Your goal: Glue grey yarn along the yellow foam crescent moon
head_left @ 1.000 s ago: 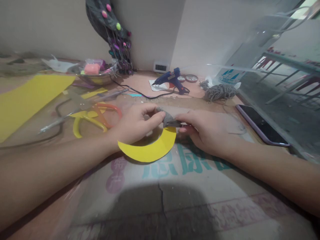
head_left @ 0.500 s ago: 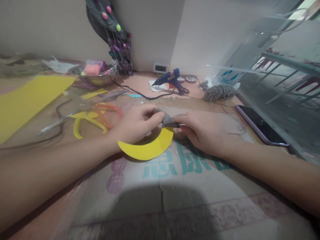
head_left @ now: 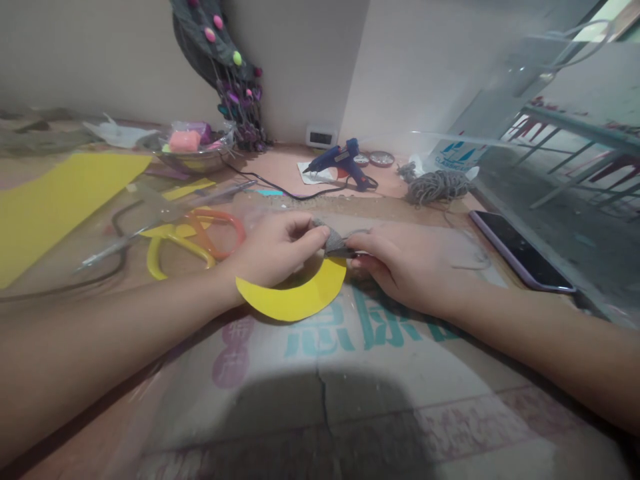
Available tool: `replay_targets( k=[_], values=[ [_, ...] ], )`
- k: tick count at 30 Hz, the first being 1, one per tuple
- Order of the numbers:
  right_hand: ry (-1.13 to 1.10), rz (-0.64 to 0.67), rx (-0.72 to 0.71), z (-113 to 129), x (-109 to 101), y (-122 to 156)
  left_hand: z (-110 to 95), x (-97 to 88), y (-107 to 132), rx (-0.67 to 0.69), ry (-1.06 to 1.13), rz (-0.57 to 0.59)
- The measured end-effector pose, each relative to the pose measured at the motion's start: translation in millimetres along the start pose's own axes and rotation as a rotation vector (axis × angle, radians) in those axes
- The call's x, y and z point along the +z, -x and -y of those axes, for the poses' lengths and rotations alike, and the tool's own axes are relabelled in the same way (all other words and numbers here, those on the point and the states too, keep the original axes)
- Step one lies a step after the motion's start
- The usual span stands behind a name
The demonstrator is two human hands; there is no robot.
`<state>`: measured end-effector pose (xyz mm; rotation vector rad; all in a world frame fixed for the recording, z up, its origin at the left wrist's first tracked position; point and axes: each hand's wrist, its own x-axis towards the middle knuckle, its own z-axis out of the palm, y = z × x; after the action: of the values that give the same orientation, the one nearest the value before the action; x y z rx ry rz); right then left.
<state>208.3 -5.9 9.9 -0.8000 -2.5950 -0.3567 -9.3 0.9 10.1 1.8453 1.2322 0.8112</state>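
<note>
A yellow crescent-shaped paper cutout (head_left: 295, 297) lies on a printed cardboard sheet (head_left: 350, 373). One tip of the crescent is wrapped in grey cord (head_left: 334, 241). My left hand (head_left: 273, 250) pinches that wrapped tip between thumb and fingers. Just to its right, my right hand (head_left: 400, 263) pinches the same grey-wrapped tip, fingers closed on the cord. A thin grey strand (head_left: 465, 257) runs off past my right hand toward the back right.
Scissors with yellow and orange handles (head_left: 185, 237) lie left of my hands, beside a large yellow sheet (head_left: 55, 197). A blue glue gun (head_left: 340, 160) with its black cable, a ball of grey cord (head_left: 435, 187), a bowl (head_left: 193, 150) and a phone (head_left: 520, 250) lie around.
My hands and the crescent have shifted very slightly; the crescent's tip has drawn a little closer in between both hands. Otherwise nothing differs.
</note>
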Motion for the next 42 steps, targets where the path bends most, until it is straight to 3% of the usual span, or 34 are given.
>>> replay_targets(
  k=[19, 26, 42],
  values=[
    [-0.033, 0.029, 0.047, -2, 3, 2, 0, -1.2, 0, -0.004, -0.036, 0.011],
    [-0.185, -0.08, 0.099, -7, 0, 3, -4, -1.0, -1, 0.024, -0.043, 0.007],
    [-0.053, -0.017, 0.05, -10, 3, 2, -2, -1.2, 0, 0.036, 0.01, 0.028]
  ],
)
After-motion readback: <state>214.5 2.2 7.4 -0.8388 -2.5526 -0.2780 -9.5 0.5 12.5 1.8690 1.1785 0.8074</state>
